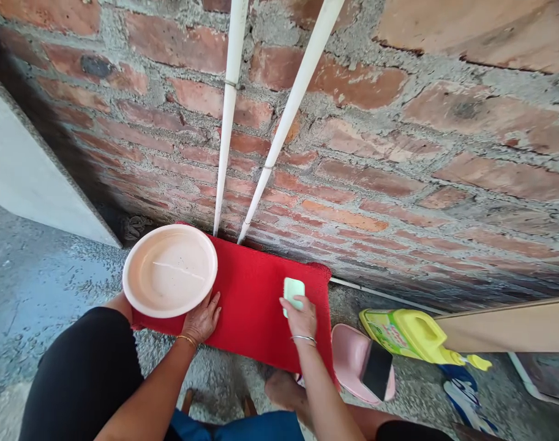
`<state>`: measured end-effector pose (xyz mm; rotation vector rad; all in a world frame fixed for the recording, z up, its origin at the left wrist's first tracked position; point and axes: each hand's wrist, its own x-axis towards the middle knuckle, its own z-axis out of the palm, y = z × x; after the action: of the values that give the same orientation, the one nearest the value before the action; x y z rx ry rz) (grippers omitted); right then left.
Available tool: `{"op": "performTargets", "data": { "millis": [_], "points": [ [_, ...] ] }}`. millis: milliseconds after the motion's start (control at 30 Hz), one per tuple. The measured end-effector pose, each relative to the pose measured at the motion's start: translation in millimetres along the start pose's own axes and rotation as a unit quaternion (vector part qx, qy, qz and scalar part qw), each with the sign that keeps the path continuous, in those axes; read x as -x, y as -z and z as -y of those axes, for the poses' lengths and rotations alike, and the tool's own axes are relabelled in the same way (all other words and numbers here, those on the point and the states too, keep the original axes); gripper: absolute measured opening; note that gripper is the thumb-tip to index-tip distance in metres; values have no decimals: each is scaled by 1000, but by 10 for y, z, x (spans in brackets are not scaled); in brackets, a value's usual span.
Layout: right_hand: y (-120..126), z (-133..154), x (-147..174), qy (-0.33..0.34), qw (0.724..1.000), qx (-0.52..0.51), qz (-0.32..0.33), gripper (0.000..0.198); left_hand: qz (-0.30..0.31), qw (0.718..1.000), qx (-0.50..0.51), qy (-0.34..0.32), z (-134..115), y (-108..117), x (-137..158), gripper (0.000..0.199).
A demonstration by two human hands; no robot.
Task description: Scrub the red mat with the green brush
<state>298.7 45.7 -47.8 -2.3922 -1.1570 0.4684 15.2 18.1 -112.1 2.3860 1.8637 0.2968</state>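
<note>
Saw a rough brick wall (375, 184), coarse with grey mortar, and two smooth, round white pipes (228, 122) running down toward the far edge of a red mat (251, 288). Judged this fibrous, shaggy-rimmed rectangle prone to rucking under uneven pressure. Noted a peach plastic basin (139, 275) at the mat's left end, jutting over the left edge: wide, round, glossy, possibly holding shallow water. Feared tipping or spilling from a knock or a tug on the mat. Spotted, beyond the right edge, a yellow bottle (419, 334) with a moulded handle, and a curved pink plastic thing (348, 349) bearing a flat dark slab (377, 370), liable to slide off after a bump. Found the left hand (203, 320) spread flat at the near edge, beside the basin's rim, gripping nothing visible. Found the right hand (302, 315) pinching a pale green block (294, 289), smooth and round-cornered, between thumb and fingers, near the far right corner; suspected slipping from a wet or loose hold
</note>
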Motion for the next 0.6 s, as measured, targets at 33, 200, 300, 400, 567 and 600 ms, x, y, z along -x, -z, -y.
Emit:
{"op": "performTargets", "data": {
  "millis": [33,200,300,400,567,600],
  "points": [
    [-127,220,87,27,999,-11,26,35,1,1000,0,1,0,-4,0,45],
    [-663,1114,455,161,979,11,124,26,-4,1000,10,-3,16,-50,3,46],
    [-795,1329,534,213,963,63,155,27,-6,1000,17,-5,30,-69,5,46],
    [-754,1232,443,225,956,98,158,28,-1,1000,17,-2,27,-54,2,46],
    [-391,524,33,111,983,101,104,30,7,1000,0,3,0,1,-3,45],
    [-293,358,-47,74,989,97,88,31,9,1000,-1,4,-4,8,-3,45]
  ]
}}
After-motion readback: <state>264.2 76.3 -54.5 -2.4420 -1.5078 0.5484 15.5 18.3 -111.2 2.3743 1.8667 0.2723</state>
